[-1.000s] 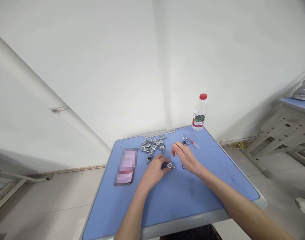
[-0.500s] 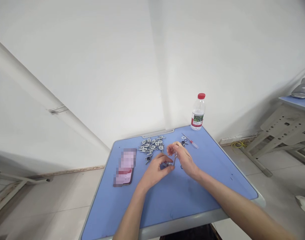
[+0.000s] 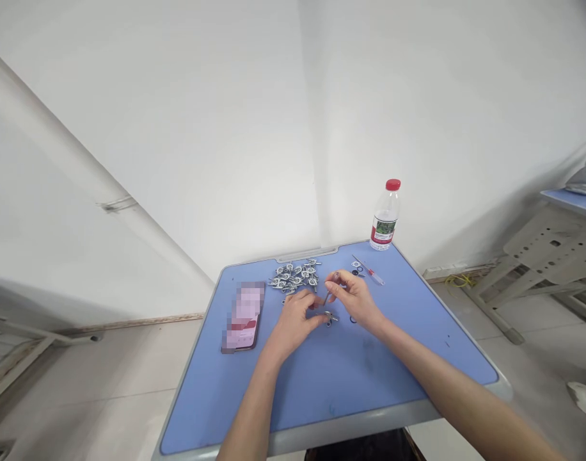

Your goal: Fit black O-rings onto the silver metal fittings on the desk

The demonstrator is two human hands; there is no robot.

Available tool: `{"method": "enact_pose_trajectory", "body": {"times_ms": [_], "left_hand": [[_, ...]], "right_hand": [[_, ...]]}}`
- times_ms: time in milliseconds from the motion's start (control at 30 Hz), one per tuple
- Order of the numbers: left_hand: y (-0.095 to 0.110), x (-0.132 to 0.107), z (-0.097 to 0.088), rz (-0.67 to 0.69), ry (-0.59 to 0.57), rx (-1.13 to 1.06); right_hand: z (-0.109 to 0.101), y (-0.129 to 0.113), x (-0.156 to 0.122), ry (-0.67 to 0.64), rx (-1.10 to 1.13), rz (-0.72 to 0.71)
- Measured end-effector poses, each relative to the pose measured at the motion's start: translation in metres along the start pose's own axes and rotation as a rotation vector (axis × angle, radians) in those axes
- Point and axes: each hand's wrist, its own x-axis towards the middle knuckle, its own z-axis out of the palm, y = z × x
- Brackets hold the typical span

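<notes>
My left hand [image 3: 295,320] rests on the blue desk [image 3: 331,378] with its fingers curled round a small metal fitting [image 3: 328,317] that pokes out at the fingertips. My right hand [image 3: 353,298] is just to the right, fingers pinched on a thin dark tool [image 3: 326,297] that points down toward that fitting. A pile of several similar metal fittings [image 3: 295,275] lies just beyond both hands. A small black ring [image 3: 353,319] lies on the desk under my right wrist.
A phone [image 3: 244,317] lies left of my left hand. A water bottle with a red cap [image 3: 384,216] stands at the desk's far right corner, with a small red-handled screwdriver [image 3: 368,269] and a few washers [image 3: 356,269] near it. Another desk [image 3: 556,243] stands at the right.
My right hand came back from the washers with the thin tool and brought it to the fitting at my left fingertips. My left hand stayed nearly in place.
</notes>
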Motion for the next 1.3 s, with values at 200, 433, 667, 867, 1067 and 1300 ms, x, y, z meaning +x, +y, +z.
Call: {"method": "enact_pose_trajectory", "body": {"times_ms": [200,433,667,867,1067,1300], "left_hand": [[-0.009,-0.002,0.007,-0.034,-0.106,0.066],[-0.010,0.001,0.013,-0.003,-0.139,0.059],[-0.014,0.001,0.014,0.007,-0.114,0.020],[-0.013,0.001,0.013,0.017,-0.113,0.020],[-0.013,0.002,0.013,0.031,-0.108,0.013],[-0.013,0.002,0.013,0.017,-0.105,0.005]], "right_hand": [[-0.004,0.002,-0.001,-0.003,-0.205,-0.144],[0.002,0.003,-0.009,-0.205,-0.233,-0.190],[0.001,0.002,-0.010,-0.237,-0.289,-0.211],[0.000,-0.001,-0.011,-0.251,-0.341,-0.220],[0.000,-0.001,-0.010,-0.269,-0.380,-0.240],[-0.001,0.001,-0.010,-0.284,-0.384,-0.259]]}}
